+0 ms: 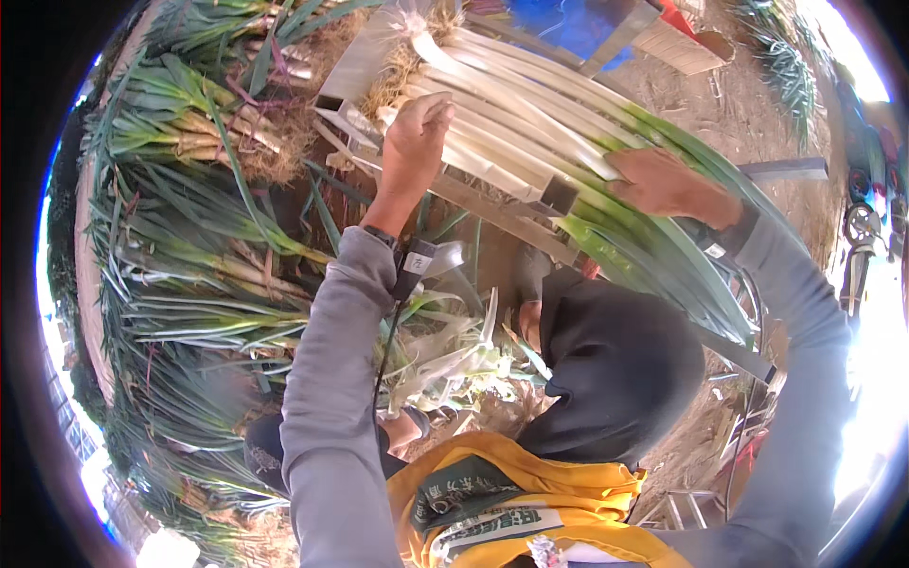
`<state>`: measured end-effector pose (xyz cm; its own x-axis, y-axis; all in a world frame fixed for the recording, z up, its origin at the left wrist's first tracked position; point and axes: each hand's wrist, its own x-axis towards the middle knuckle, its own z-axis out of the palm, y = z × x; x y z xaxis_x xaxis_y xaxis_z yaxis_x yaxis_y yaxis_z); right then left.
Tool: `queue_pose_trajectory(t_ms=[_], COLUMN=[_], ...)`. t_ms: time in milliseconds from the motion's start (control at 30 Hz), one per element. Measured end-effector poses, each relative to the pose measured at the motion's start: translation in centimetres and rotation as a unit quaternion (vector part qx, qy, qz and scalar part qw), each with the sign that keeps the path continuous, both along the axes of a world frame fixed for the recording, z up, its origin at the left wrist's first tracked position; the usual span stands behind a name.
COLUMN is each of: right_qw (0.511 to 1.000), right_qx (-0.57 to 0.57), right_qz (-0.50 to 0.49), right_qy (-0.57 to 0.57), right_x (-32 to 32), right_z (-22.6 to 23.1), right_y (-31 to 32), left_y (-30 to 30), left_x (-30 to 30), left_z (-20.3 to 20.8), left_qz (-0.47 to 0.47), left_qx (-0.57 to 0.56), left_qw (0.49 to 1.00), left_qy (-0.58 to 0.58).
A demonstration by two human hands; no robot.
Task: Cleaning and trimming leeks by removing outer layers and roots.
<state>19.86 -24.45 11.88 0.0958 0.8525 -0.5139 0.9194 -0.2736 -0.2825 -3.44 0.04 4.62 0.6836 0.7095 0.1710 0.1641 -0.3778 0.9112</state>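
A row of large green onions [492,156] lies across a metal frame [511,220], white shanks and roots to the upper left, green leaves to the lower right. On top, one onion [511,90] slants across the others. My right hand [663,182] closes round that onion where its white turns green. By the root ends, my left hand [417,133] is closed, its fingers curled in over the white shanks. What it holds, if anything, is hidden. A small dark device [414,268] is strapped to my left wrist.
Bundles of untrimmed green onions [199,246] are piled along the left. Peeled leaf scraps [454,355] lie on the ground below the frame, by my dark-clad knee [615,360]. A cardboard box [677,43] and blue sheeting [578,28] stand beyond. A metal bar [784,169] juts out at the right.
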Motion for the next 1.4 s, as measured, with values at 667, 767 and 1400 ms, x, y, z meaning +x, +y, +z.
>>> queue_pose_trajectory(t_ms=[667,767,1400], right_qw=[0.998,0.993,0.941], right_qx=[-0.057,0.042,0.332], right_qz=[-0.04,0.099,-0.007], right_qy=[0.007,-0.044,0.059], right_x=[-6.8,-3.8,-7.0], right_z=[0.7,-6.0,15.2], right_y=[3.1,0.1,5.5], left_y=[0.2,0.4,-6.0], left_x=[-2.5,-1.8,-29.2], left_z=[-0.9,-2.4,13.0], left_qz=[-0.009,-0.026,-0.066], left_qx=[0.327,0.348,-0.039], left_qw=[0.936,0.92,0.975], left_qy=[0.13,0.18,0.207])
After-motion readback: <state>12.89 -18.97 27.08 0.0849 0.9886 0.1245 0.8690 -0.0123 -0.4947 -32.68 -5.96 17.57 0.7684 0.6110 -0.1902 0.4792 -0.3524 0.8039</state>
